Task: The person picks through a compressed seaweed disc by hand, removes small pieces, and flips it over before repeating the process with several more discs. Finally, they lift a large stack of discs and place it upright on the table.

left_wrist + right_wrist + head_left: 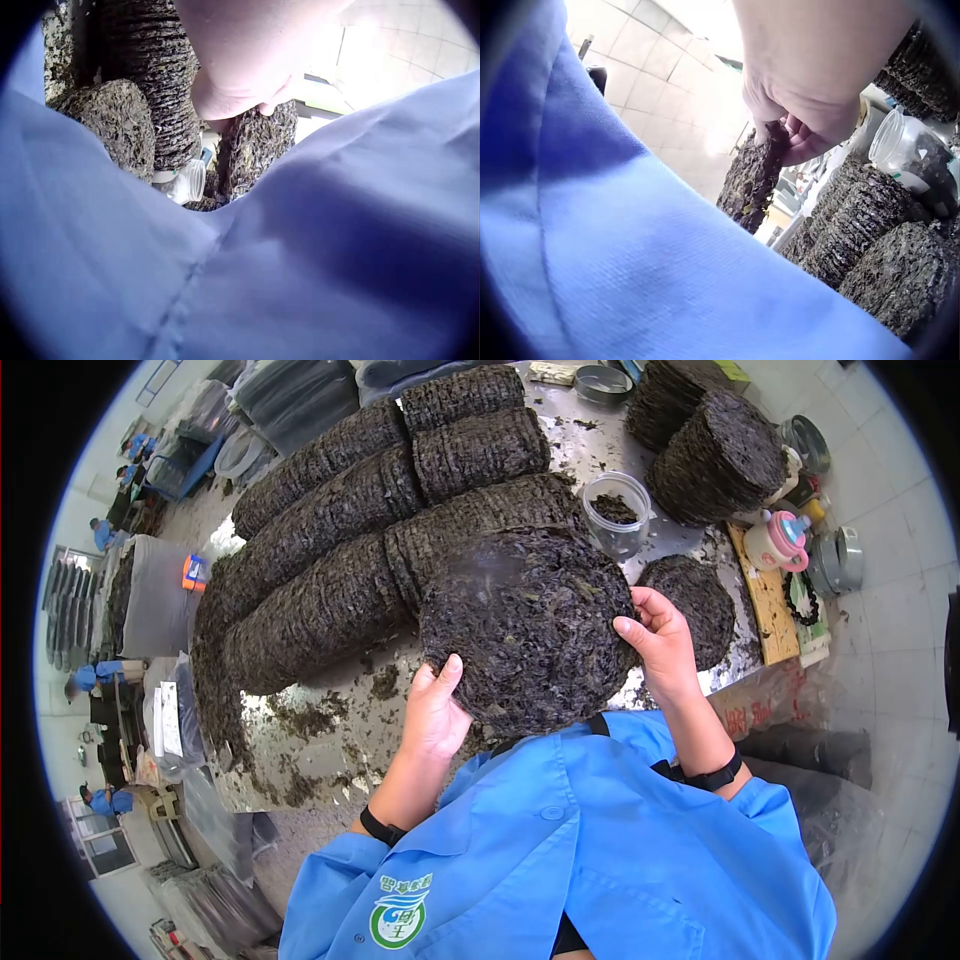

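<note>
- A person in a blue jacket (600, 840) stood at a metal table (330, 745), holding one round tea cake (525, 625) up in front of their chest, above the table's near edge.
- The left hand (437, 710) grasped the cake's lower left rim, thumb lying on the face and fingers hidden behind it.
- The right hand (660, 645) clasped the right rim, thumb on the face; the right wrist view showed its fingers pinching the edge.
- Behind the held cake lay long rows of stacked cakes (330, 550) on their sides, touching one another.
- A clear plastic jar (617, 512) with loose leaf in it stood just beyond, and a single flat cake (695, 605) lay beside the right hand.
- Loose crumbs of leaf were scattered over the table.
- A pink-lidded bottle (780, 540) stood at the far end of a wooden board (768, 605) at the table's right side.
</note>
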The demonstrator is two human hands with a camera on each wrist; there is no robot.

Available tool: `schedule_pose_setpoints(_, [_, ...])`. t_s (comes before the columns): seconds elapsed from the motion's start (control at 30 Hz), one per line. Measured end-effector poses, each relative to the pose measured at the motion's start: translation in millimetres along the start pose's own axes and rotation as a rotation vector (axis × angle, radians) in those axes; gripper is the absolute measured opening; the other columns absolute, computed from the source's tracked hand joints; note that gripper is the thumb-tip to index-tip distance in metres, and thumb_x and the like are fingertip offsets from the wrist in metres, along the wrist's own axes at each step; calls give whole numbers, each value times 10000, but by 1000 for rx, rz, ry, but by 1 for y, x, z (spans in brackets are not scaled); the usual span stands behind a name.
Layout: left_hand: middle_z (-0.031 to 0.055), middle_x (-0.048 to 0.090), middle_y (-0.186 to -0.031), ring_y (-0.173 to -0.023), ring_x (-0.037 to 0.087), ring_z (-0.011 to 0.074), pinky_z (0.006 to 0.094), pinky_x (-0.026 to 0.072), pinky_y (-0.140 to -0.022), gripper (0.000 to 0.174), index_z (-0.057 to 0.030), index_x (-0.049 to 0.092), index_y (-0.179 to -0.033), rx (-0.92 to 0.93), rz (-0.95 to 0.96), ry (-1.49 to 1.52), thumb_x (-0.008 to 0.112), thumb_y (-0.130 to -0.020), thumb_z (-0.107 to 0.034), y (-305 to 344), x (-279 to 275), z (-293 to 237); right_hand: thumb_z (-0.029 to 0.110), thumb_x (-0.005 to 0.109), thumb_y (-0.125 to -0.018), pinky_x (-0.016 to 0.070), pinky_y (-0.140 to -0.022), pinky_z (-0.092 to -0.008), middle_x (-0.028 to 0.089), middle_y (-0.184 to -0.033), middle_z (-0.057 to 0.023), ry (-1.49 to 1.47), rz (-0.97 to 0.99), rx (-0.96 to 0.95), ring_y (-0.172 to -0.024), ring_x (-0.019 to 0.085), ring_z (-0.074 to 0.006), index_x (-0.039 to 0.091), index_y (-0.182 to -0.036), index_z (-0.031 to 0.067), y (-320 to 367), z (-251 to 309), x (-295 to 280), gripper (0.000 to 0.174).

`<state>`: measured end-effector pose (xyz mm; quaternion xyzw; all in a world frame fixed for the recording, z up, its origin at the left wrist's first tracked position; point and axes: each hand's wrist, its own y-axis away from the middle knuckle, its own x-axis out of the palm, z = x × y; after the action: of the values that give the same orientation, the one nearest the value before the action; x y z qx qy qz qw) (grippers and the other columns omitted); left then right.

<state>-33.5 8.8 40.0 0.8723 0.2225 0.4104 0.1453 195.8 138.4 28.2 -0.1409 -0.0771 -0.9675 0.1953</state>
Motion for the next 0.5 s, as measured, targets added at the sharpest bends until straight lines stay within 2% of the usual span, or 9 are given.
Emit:
schedule_pose_setpoints(0.1, [86, 564, -1188, -1096, 541, 233, 451, 438, -948, 310, -53, 495, -1182, 2, 28, 11, 583, -896, -136, -4, -5, 1, 25, 707, -777, 432, -847, -217, 577, -1040, -2, -67, -14, 40, -944, 525, -67, 540, -1143, -7, 3, 0, 0, 404])
schedule_pose_setpoints(0.33, [94, 567, -1184, -1090, 546, 239, 444, 440, -948, 328, -45, 489, -1200, -19, 24, 25, 578, -899, -139, -4, -8, 2, 44, 717, -774, 433, -854, -222, 582, -1049, -7, -38, -17, 21, -945, 538, -78, 544, -1139, -12, 4, -3, 1, 408])
schedule_pose_setpoints(0.43, [102, 564, -1186, -1096, 542, 236, 436, 440, -951, 350, -30, 476, -1215, 6, 52, 6, 579, -899, -142, -3, -8, 3, 73, 714, -784, 451, -839, -234, 602, -1048, -28, 62, -16, 20, -944, 562, -95, 552, -1130, -14, 0, -1, 4, 392])
schedule_pose_setpoints(0.5, [101, 565, -1185, -1089, 540, 221, 400, 424, -961, 349, -9, 483, -1210, 113, 6, -74, 579, -901, -141, 0, -4, 2, 95, 704, -792, 483, -786, -247, 651, -973, -61, 421, -161, -87, -870, 604, -108, 586, -1078, -7, -2, -1, 6, 325])
